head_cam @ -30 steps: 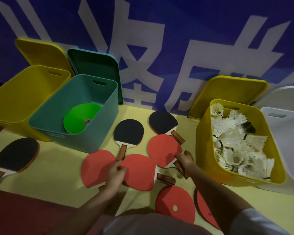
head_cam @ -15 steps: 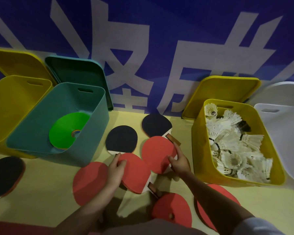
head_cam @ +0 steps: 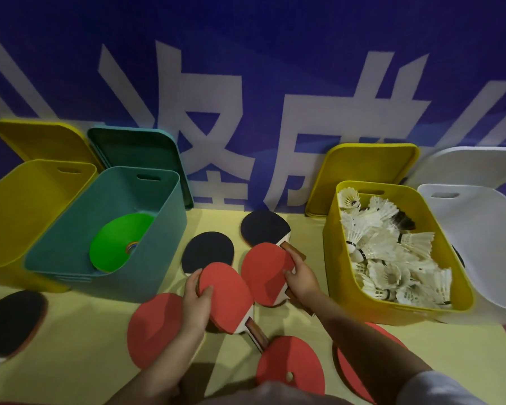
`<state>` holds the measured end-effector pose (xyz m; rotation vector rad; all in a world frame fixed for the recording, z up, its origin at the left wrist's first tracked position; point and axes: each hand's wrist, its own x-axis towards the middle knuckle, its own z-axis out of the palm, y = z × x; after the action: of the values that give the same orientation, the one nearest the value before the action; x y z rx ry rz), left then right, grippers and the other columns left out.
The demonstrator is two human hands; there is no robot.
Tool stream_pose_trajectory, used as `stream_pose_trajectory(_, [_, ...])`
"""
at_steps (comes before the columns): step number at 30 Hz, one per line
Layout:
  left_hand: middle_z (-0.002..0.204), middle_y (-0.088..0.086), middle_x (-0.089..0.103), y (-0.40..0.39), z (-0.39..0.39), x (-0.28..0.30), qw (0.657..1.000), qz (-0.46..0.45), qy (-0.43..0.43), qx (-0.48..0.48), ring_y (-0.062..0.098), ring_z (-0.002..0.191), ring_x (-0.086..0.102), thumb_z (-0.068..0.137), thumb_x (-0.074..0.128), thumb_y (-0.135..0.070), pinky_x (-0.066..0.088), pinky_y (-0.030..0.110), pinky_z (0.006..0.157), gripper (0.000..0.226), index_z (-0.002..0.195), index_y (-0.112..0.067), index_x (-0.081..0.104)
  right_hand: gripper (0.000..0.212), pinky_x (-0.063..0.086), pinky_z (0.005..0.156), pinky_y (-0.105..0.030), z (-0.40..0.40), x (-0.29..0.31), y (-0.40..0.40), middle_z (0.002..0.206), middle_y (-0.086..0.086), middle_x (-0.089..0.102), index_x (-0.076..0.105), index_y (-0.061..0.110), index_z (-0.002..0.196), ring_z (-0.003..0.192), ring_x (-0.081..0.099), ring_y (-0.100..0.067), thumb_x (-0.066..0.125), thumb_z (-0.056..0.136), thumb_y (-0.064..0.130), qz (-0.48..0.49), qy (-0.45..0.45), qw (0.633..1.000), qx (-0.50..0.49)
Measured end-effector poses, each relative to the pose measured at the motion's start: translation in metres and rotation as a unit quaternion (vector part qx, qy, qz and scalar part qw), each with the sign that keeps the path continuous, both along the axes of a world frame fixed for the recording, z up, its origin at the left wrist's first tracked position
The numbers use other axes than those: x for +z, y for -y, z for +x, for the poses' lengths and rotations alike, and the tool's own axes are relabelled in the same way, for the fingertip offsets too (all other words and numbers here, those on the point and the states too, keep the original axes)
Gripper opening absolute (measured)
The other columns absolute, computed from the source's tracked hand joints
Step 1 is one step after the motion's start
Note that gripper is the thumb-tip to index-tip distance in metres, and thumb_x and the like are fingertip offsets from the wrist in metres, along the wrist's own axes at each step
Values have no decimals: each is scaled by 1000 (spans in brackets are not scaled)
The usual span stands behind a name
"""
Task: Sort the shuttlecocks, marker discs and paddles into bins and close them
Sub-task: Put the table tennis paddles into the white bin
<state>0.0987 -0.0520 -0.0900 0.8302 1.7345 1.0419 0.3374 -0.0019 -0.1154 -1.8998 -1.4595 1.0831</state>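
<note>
Both hands on red paddles, bins open around them.

Blue banner (head_cam: 275, 83) with white characters behind; yellow mat (head_cam: 79, 346) underneath. White bin (head_cam: 485, 258) far right, yellow bin (head_cam: 348, 290) beside it heaped with white shuttlecocks (head_cam: 392, 258); teal bin (head_cam: 146, 264) left holding a green marker disc (head_cam: 114, 244); another yellow bin (head_cam: 21, 217) far left. Lids lean on the banner behind each. Paddles, red and black faces, lie scattered on the mat between the bins. Left hand (head_cam: 195, 302) grips the edge of a red paddle (head_cam: 228, 299), thumb on its face. Right hand (head_cam: 301, 276) holds a second red paddle (head_cam: 263, 270) at the handle end, fingers curled round.
</note>
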Motion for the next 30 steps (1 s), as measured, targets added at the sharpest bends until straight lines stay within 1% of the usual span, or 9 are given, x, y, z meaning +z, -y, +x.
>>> stream_pose_trajectory(3, [139,6,47,-5,0,16,998,44,-6,43,27,124,47,97,50,-11,40,37,97,45,140,-20,43,58,45,94,-33,-1,15,-5,139,-4,50,32,29,146,123,50,-27,51,95,11,12,-68,997,-23])
stream_pose_trajectory(7, [133,8,52,-22,-2,43,986,104,12,129,26,121,51,98,49,-15,41,36,98,35,132,-19,49,57,48,98,-50,9,44,-10,139,-11,47,33,28,145,121,51,-31,54,94,13,57,-168,982,-66])
stream_pose_trajectory(10, [129,6,54,-35,5,67,982,118,50,139,23,111,54,98,47,-17,44,34,91,33,131,-20,50,56,50,96,-49,21,75,-12,132,-11,56,42,28,139,115,57,-27,60,89,10,119,-231,961,-93])
stream_pose_trajectory(14, [124,4,54,-54,34,96,976,107,147,116,22,104,55,100,44,-18,47,35,79,28,127,-25,49,54,50,95,-48,50,104,-9,129,-6,58,44,33,136,114,59,-22,61,87,15,175,-222,953,-104])
stream_pose_trajectory(17, [120,3,56,-66,64,114,972,120,181,93,18,97,56,101,43,-19,46,30,67,25,123,-28,50,55,51,94,-45,79,123,-6,131,-9,57,44,30,138,115,59,-23,60,89,13,201,-228,942,-140])
stream_pose_trajectory(20, [113,0,57,-74,101,129,968,129,202,75,14,91,58,101,43,-20,45,29,62,29,129,-26,48,53,52,93,-41,115,143,-2,132,-2,55,45,30,137,116,58,-18,59,90,12,239,-220,932,-160])
stream_pose_trajectory(25, [122,2,57,-82,166,137,964,101,239,56,19,98,58,100,44,-23,47,32,66,34,133,-28,48,53,53,87,-27,191,158,7,131,-2,57,45,29,139,114,58,-16,60,91,11,274,-206,922,-180])
stream_pose_trajectory(29, [128,5,55,-82,219,134,963,75,258,35,27,107,56,100,43,-22,52,44,84,32,131,-30,49,52,54,79,-31,265,156,19,117,-9,65,47,25,137,96,64,-16,60,90,9,269,-230,895,-273])
stream_pose_trajectory(30, [127,5,55,-81,232,133,963,74,257,26,27,106,57,100,43,-22,52,44,82,33,131,-30,48,52,54,78,-31,283,156,22,114,-10,66,46,25,138,93,65,-16,59,90,9,268,-231,885,-303])
